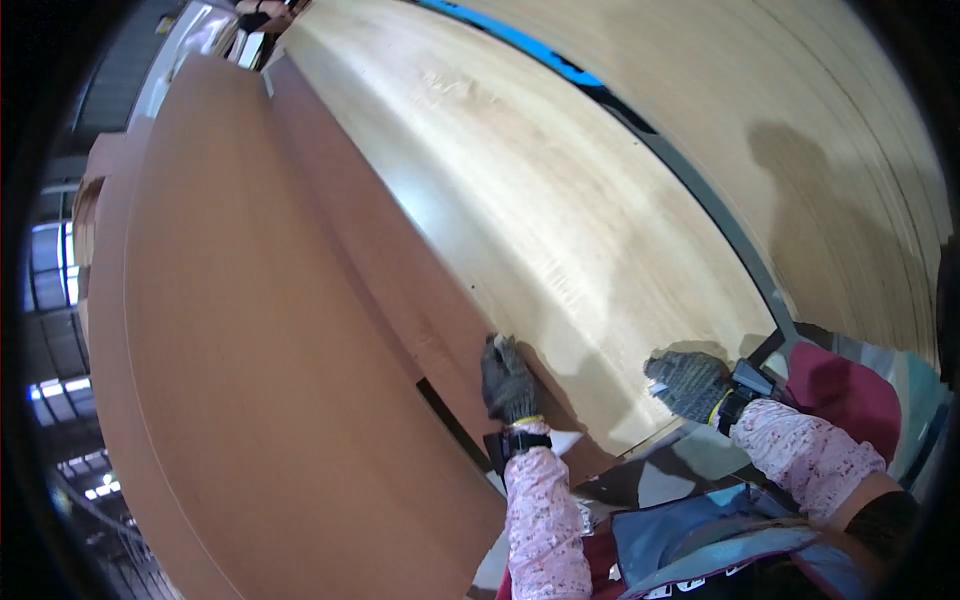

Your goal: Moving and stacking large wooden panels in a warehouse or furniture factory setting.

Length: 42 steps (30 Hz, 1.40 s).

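Observation:
My left hand (509, 383), in a dark grey knit glove, is closed at the edge of a reddish-brown sheet (390, 270). This sheet borders a long pale wood-grain panel (560, 210). A whitish bit shows at the fingertips; whether it is glove or a held thing, I cannot tell. Over the near right part of the panel, my right hand (692, 386) is gloved alike, its fingers curled. Something small and pale shows by its fingertips, too small to name. Both wrists carry dark straps, with pink patterned sleeves below.
A large brown board (260, 330) fills the left side. A stack of pale sheets (860, 190) stands on the right, beyond a grey and blue strip (690, 175). At the far end, part of another person (265, 10) shows near white items.

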Each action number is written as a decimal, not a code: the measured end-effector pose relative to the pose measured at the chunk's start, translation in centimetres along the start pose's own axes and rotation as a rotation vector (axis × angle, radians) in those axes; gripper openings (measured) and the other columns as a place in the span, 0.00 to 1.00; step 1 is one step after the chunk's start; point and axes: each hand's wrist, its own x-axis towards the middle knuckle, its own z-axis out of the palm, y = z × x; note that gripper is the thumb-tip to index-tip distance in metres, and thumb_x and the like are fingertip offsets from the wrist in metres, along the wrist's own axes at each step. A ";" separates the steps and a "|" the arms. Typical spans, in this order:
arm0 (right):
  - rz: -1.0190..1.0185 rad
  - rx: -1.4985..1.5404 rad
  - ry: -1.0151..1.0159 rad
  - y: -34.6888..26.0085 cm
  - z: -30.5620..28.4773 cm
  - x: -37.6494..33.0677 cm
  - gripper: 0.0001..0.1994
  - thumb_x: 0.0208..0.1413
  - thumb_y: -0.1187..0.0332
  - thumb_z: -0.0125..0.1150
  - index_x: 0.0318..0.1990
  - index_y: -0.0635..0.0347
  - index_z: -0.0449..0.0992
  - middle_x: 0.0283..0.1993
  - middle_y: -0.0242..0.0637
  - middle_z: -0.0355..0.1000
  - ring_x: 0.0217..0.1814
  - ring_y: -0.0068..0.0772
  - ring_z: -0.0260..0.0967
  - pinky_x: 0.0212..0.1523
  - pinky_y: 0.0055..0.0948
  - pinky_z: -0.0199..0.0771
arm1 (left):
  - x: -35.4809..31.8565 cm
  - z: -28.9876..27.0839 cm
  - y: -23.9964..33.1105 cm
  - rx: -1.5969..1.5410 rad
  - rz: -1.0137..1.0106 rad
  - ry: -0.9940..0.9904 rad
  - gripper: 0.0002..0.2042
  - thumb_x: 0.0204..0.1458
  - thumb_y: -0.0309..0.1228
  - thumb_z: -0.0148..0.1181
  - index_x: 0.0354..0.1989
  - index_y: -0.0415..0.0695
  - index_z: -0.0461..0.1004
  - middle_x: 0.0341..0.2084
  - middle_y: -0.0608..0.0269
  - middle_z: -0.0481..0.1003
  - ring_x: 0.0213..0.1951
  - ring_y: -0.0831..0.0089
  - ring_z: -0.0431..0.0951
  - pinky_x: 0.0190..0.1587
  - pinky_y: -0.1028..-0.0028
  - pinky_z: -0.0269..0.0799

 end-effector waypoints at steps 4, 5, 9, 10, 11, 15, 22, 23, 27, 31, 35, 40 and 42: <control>-0.052 -0.028 0.083 0.0 0.2 0.1 0.18 0.50 0.56 0.55 0.47 0.51 0.74 0.44 0.41 0.74 0.43 0.44 0.72 0.41 0.43 0.71 | -4.1 1.5 -1.8 0.007 0.136 0.088 0.19 0.58 0.37 0.52 0.49 0.32 0.68 0.38 0.48 0.75 0.42 0.59 0.74 0.48 0.69 0.68; -0.002 -0.048 0.011 -0.7 -0.9 0.1 0.19 0.49 0.54 0.55 0.48 0.50 0.73 0.45 0.40 0.74 0.43 0.44 0.72 0.40 0.42 0.72 | -5.2 1.3 -1.7 -0.099 0.011 0.003 0.20 0.57 0.37 0.54 0.50 0.32 0.67 0.39 0.48 0.75 0.43 0.60 0.74 0.48 0.70 0.68; -0.008 -0.187 0.107 0.1 0.3 -0.4 0.19 0.52 0.51 0.53 0.48 0.47 0.72 0.41 0.39 0.74 0.38 0.42 0.73 0.32 0.44 0.71 | -11.7 2.0 1.1 -0.011 -0.059 0.025 0.23 0.53 0.38 0.58 0.52 0.32 0.67 0.44 0.47 0.74 0.46 0.62 0.73 0.50 0.69 0.67; -0.013 -0.226 0.154 0.1 0.6 -0.5 0.19 0.52 0.51 0.53 0.48 0.47 0.72 0.41 0.39 0.74 0.38 0.42 0.73 0.31 0.44 0.71 | -12.5 2.2 1.1 -0.009 -0.052 0.003 0.23 0.53 0.38 0.58 0.52 0.32 0.67 0.44 0.47 0.74 0.46 0.62 0.73 0.50 0.69 0.67; -0.063 -0.179 0.194 -0.2 0.2 -0.3 0.18 0.55 0.53 0.49 0.51 0.46 0.70 0.37 0.40 0.74 0.31 0.40 0.73 0.26 0.44 0.69 | -12.8 2.2 0.5 -0.118 -0.047 0.029 0.23 0.53 0.37 0.59 0.52 0.32 0.67 0.44 0.49 0.74 0.46 0.63 0.73 0.50 0.70 0.67; 0.034 0.032 0.133 -0.4 0.3 0.0 0.22 0.53 0.55 0.54 0.54 0.51 0.69 0.47 0.45 0.72 0.46 0.47 0.71 0.43 0.48 0.70 | -12.2 2.5 -3.2 -0.285 -0.044 0.001 0.24 0.51 0.36 0.59 0.51 0.31 0.66 0.43 0.49 0.74 0.44 0.62 0.73 0.49 0.69 0.67; 0.406 -0.031 0.606 7.7 -2.8 -3.0 0.19 0.45 0.61 0.57 0.47 0.54 0.72 0.50 0.45 0.70 0.56 0.48 0.64 0.57 0.44 0.62 | -13.3 1.5 -1.8 -0.096 -0.017 0.037 0.23 0.51 0.42 0.58 0.45 0.32 0.70 0.33 0.49 0.77 0.35 0.60 0.76 0.40 0.65 0.70; 0.430 0.039 0.748 9.2 -2.7 -3.4 0.18 0.46 0.62 0.57 0.46 0.54 0.73 0.49 0.46 0.70 0.54 0.48 0.65 0.56 0.44 0.62 | -12.9 1.8 -3.6 0.007 0.104 0.096 0.22 0.51 0.43 0.57 0.43 0.32 0.71 0.29 0.47 0.76 0.32 0.55 0.76 0.36 0.65 0.71; 0.729 0.570 0.751 14.1 0.4 -4.4 0.15 0.50 0.61 0.57 0.45 0.55 0.73 0.46 0.46 0.71 0.50 0.50 0.67 0.54 0.40 0.65 | -15.7 1.3 -0.6 0.257 0.122 0.010 0.20 0.53 0.39 0.53 0.45 0.33 0.68 0.25 0.38 0.74 0.31 0.46 0.76 0.32 0.57 0.71; 0.849 0.753 0.643 15.4 1.1 -4.6 0.14 0.52 0.58 0.57 0.40 0.56 0.73 0.34 0.43 0.73 0.37 0.44 0.70 0.39 0.39 0.69 | -16.7 0.6 0.7 0.351 -0.024 -0.098 0.22 0.53 0.42 0.53 0.47 0.34 0.62 0.35 0.32 0.72 0.38 0.39 0.74 0.39 0.51 0.70; 0.830 0.759 0.609 13.0 -0.1 -3.7 0.13 0.56 0.56 0.53 0.34 0.57 0.71 0.28 0.42 0.70 0.30 0.42 0.68 0.33 0.37 0.69 | -16.7 -1.0 1.3 0.484 -0.118 -0.154 0.37 0.55 0.47 0.48 0.60 0.25 0.48 0.42 0.31 0.71 0.43 0.42 0.74 0.45 0.54 0.70; 0.930 1.056 0.668 13.0 0.3 -4.2 0.15 0.56 0.55 0.50 0.36 0.59 0.71 0.28 0.45 0.71 0.31 0.44 0.71 0.31 0.40 0.72 | -17.6 -1.6 1.7 0.401 -0.175 -0.135 0.37 0.56 0.47 0.45 0.63 0.27 0.46 0.45 0.30 0.70 0.46 0.42 0.73 0.47 0.56 0.69; 0.872 1.051 0.617 13.0 0.4 -5.1 0.18 0.55 0.53 0.49 0.40 0.59 0.70 0.31 0.49 0.72 0.32 0.49 0.72 0.31 0.40 0.73 | -17.5 -1.9 1.9 0.398 -0.160 -0.115 0.36 0.56 0.47 0.44 0.63 0.28 0.45 0.44 0.30 0.70 0.45 0.42 0.73 0.48 0.55 0.68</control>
